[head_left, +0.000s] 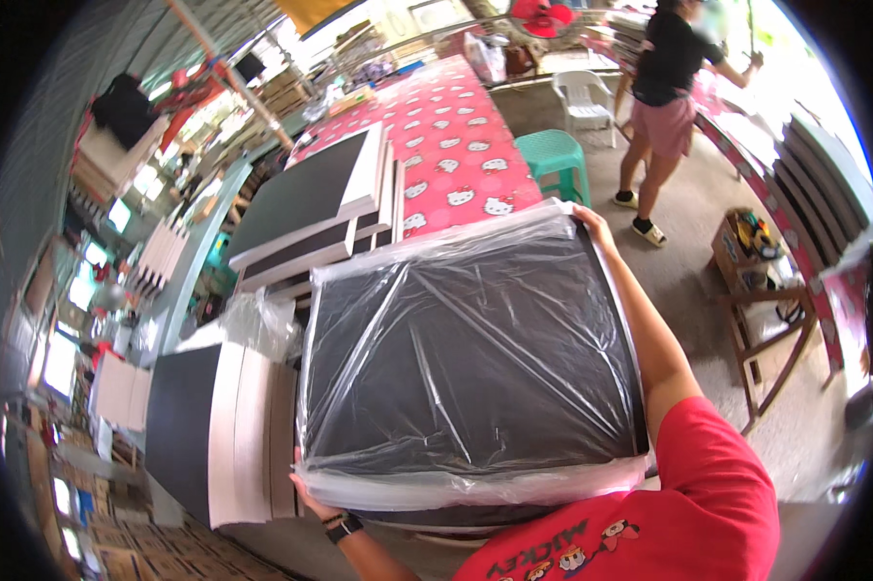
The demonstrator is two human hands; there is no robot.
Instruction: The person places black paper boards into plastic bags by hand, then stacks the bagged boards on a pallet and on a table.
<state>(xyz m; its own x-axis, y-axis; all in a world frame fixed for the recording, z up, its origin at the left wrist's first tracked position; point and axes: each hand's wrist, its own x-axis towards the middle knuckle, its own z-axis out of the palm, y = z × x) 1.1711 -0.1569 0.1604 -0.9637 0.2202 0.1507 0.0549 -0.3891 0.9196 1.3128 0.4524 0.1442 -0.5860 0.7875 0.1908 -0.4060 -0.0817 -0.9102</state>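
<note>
At centre, the left hand point(316, 499) and right hand point(594, 230) grip opposite corners of a plastic-covered black panel point(543, 373), apparently positioning it; the next move needs level support.

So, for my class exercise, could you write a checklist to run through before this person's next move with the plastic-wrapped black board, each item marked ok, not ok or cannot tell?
1. Right hand at the black board: ok, at its far right corner.
2. Left hand at the board: ok, by its near left corner.
3. Clear plastic smooth: not ok, long creases cross the dark face.
4. Plastic closed underneath: cannot tell, the underside is hidden.
5. Co-worker out of the way: ok, standing apart, beyond the green stool.
</note>
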